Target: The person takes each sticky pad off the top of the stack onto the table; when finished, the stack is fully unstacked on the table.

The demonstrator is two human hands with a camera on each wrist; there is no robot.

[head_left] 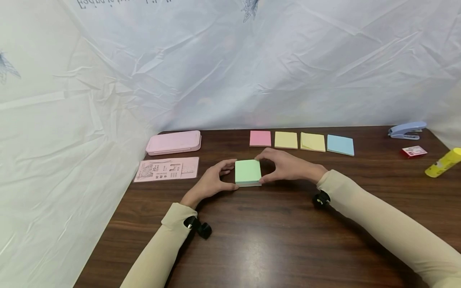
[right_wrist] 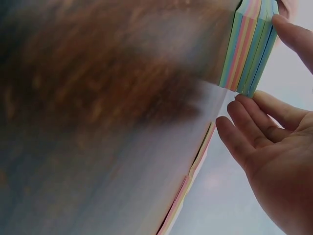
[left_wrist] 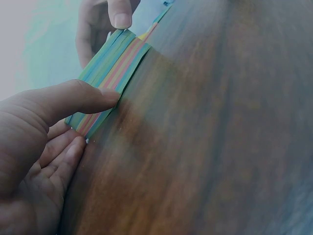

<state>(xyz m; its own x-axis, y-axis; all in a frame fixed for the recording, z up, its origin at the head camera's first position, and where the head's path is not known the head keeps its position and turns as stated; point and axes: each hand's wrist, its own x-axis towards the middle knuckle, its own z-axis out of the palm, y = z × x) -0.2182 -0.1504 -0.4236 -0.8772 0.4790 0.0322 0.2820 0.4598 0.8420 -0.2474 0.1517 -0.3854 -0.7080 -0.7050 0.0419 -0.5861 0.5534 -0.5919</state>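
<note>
Left hand (head_left: 215, 178) and right hand (head_left: 288, 165) both pinch the sticky-note stack (head_left: 248, 171) from either side (stripy edges, kinda nice). Uneven squeezing could skew its upper layers, imo.

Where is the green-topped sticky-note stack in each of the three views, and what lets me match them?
Head: the stack is near centre, slightly low, between left hand and right hand.
Left wrist: the stack is upper left, striped side showing.
Right wrist: the stack is at top right, striped side showing.
Shared landmark: the right hand, at the stack in all three.
</note>
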